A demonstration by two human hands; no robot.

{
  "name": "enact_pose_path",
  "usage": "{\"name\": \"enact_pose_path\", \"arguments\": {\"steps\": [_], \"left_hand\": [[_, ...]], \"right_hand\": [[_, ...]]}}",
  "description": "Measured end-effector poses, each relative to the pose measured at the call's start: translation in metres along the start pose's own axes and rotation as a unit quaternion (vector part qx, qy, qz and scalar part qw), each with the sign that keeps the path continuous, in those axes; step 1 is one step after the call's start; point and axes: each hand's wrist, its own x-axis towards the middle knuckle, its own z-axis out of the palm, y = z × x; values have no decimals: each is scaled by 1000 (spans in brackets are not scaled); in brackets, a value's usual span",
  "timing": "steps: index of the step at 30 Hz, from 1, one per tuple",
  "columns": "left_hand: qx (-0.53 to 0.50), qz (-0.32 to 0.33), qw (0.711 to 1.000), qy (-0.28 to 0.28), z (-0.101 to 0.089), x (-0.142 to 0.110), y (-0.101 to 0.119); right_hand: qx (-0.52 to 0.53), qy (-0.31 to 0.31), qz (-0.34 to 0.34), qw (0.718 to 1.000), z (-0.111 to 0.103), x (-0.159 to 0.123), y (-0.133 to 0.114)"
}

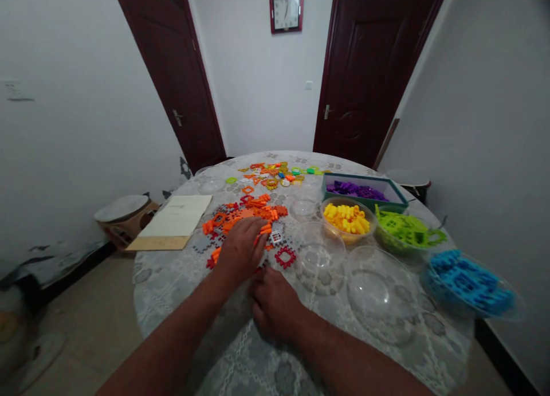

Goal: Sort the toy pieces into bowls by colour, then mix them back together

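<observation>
My left hand (240,248) rests palm down on a heap of orange and red plastic building pieces (247,212) on the round table (180,281), fingers curled over some orange pieces. My right hand (272,304) lies just behind it near the table's front, fingers curled under; what they hold, if anything, is hidden. A red square frame piece (285,257) and a small white grid piece (276,238) lie right beside my left hand.
Empty clear bowls (320,253) (378,287) stand to the right, with bowls of yellow (348,218), green (404,230) and blue pieces (468,281), a teal tray of purple pieces (363,189), mixed pieces (275,175) at the back, and a booklet (174,221) at left.
</observation>
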Motion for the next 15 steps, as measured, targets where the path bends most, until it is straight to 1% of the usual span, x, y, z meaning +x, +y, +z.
{"name": "enact_pose_path", "arguments": {"steps": [1, 3, 5, 7, 10, 15], "left_hand": [[74, 4, 997, -8, -8, 8, -17], [200, -18, 979, -35, -16, 19, -51], [261, -32, 963, -58, -18, 26, -79], [277, -39, 958, -64, -17, 32, -96], [268, -44, 960, -63, -13, 43, -103], [213, -77, 971, -76, 0, 61, -94]], "right_hand": [[-9, 1, -2, 1000, -1, -2, -1], [-19, 8, -6, 1000, -2, -6, -2], [-10, 16, -7, 1000, -1, -7, -2], [4, 18, -5, 1000, 1, -7, -2], [17, 16, 2, 1000, 2, -7, -2], [32, 15, 13, 999, -1, -6, -5]]}}
